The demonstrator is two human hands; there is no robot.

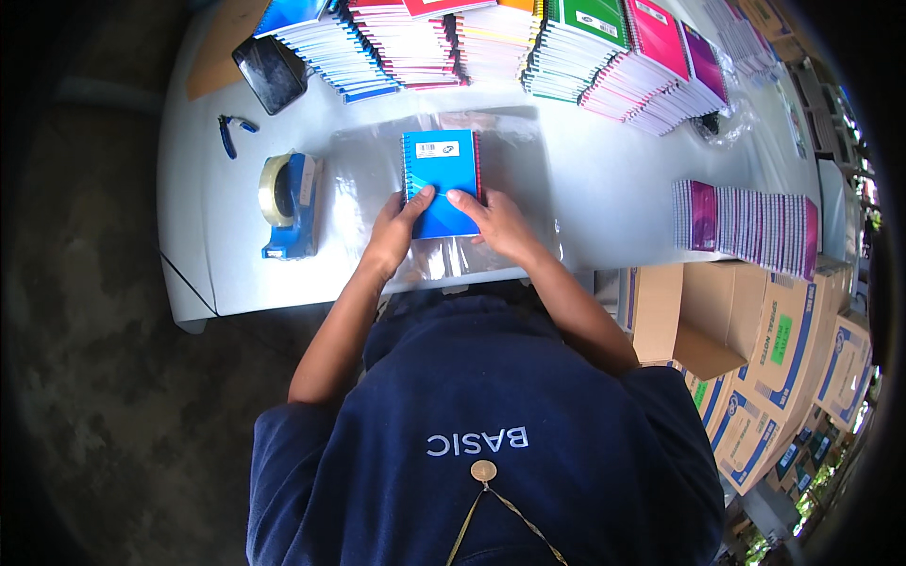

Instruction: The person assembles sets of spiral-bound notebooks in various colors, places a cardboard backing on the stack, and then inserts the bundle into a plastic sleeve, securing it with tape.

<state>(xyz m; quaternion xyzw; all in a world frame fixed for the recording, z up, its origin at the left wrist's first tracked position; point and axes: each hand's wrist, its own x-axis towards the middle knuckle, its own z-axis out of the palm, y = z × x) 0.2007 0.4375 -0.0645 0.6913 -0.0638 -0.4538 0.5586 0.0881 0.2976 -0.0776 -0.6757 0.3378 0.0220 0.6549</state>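
The left hand (396, 226) rests on the lower left corner of a blue spiral notebook (441, 181), thumb laid on the cover and the other fingers curled round the edge, so it grips the book between thumb and fingers. The right hand (495, 224) mirrors it at the lower right corner — thumb pointing inward on the cover, the remaining fingers tucked at the book's side and partly hidden. Both forearms run back to a dark blue shirt at the bottom of the view.

The notebook lies flat, its red wire binding along the right edge and a small white label near the top of the cover. It sits on a clear plastic sheet (514, 156) that spreads out beneath and around it, crinkled and shiny, on the pale grey surface (604, 203).

To the left, well apart from the hands, stands a blue tape dispenser (288, 203) with a roll of tape in it. Further up and left lies a small blue-handled cutter (231, 132), and beyond that a dark phone (271, 73) beside a brown envelope (219, 42).

Along the far edge of the surface run fanned stacks of notebooks (528, 42) — blue, red, orange, green, pink and purple covers. At the right edge a row of purple notebooks (746, 226) stands on end. Below that, off the surface, sit cardboard boxes (755, 358), one of them open
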